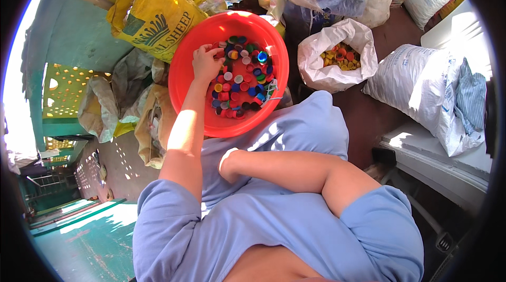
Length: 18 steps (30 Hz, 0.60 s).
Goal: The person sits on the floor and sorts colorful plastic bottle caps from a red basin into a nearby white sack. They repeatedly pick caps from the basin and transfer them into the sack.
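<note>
A round red plastic basin (185, 96) stands before my knees, with loose plastic bottle caps (238, 79) of several colours spread over its bottom. Over the basin's left side reaches my left hand (207, 62), its fingers bent beside the caps. A dark red cap (218, 55) shows between its thumb and fingers; whether it is gripped or lies beneath them is unclear. My right hand (229, 166) rests on my lap, on the blue cloth (300, 129) over my legs. Its fingers are turned away and mostly hidden. Pale strips (272, 91) hang over the basin's right inner wall.
Right of the basin, an open white woven sack (312, 58) holds yellow and orange caps (343, 57). A full white sack (411, 80) leans farther right, above a white ledge (431, 171). A yellow printed sack (158, 17) and brownish sacks (152, 124) crowd the left side.
</note>
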Each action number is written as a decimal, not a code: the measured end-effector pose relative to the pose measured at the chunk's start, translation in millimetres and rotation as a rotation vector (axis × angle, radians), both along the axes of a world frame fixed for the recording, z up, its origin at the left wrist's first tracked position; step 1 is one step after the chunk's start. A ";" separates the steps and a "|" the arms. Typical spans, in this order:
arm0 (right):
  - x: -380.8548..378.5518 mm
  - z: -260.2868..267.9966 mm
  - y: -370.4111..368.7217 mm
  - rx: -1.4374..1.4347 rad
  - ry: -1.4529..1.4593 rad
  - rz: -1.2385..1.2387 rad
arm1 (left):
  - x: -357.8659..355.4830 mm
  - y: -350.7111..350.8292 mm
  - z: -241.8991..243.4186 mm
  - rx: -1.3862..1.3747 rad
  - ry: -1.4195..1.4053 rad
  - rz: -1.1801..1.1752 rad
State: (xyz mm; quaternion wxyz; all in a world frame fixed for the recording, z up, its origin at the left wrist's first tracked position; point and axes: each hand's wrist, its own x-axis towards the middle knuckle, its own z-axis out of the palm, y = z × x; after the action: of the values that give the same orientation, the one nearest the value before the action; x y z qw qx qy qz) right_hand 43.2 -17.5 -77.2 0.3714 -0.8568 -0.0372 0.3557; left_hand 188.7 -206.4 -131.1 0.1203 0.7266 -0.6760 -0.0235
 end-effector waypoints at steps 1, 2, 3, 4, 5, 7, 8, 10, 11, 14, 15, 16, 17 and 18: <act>-1.8 2.1 -5.2 -0.006 0.027 -0.053 | -3.8 -2.3 -1.7 0.010 -0.044 -0.068; -4.5 4.5 -8.9 -0.008 0.024 -0.085 | -9.8 -2.9 -3.7 0.019 -0.089 -0.137; -8.0 7.1 -12.4 -0.010 0.020 -0.117 | -13.6 -5.4 -5.6 0.027 -0.134 -0.207; -10.6 7.9 -15.9 -0.017 0.022 -0.147 | -13.8 -11.1 -12.5 0.018 -0.150 -0.260; -11.0 6.6 -17.3 -0.013 0.029 -0.161 | -13.8 -15.3 -19.1 0.017 -0.190 -0.276; -12.7 3.6 -14.2 -0.006 0.042 -0.181 | -15.7 -21.2 -30.9 0.016 -0.269 -0.299; -11.1 1.2 -12.0 -0.036 0.049 -0.171 | -17.1 -24.2 -36.0 0.006 -0.278 -0.305; -11.4 5.3 -14.7 -0.037 0.056 -0.154 | -14.8 -27.6 -45.8 -0.008 -0.301 -0.309; -11.1 8.3 -16.0 -0.036 0.056 -0.142 | -10.3 -28.8 -52.7 -0.010 -0.291 -0.295; -5.2 5.7 -19.4 -0.036 0.023 -0.120 | -8.9 -32.4 -55.9 0.003 -0.198 -0.216; -2.5 4.7 -18.9 -0.026 0.039 -0.134 | -9.6 -31.5 -53.1 0.017 -0.122 -0.161; -0.5 7.3 -19.7 -0.016 0.052 -0.151 | -12.1 -31.8 -48.3 0.030 -0.049 -0.110; -0.7 9.2 -21.8 -0.007 0.064 -0.169 | -11.7 -32.9 -47.6 0.005 0.103 -0.090; -2.5 11.2 -24.0 0.012 0.008 -0.148 | -8.8 -34.8 -46.3 -0.020 0.256 -0.071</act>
State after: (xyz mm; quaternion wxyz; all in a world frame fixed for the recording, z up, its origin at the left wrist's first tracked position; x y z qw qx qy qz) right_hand 40.7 -41.5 -66.0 0.4018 -0.8535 0.0255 0.3307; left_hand 179.9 -241.2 -177.3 0.2117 0.6921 -0.6806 -0.1136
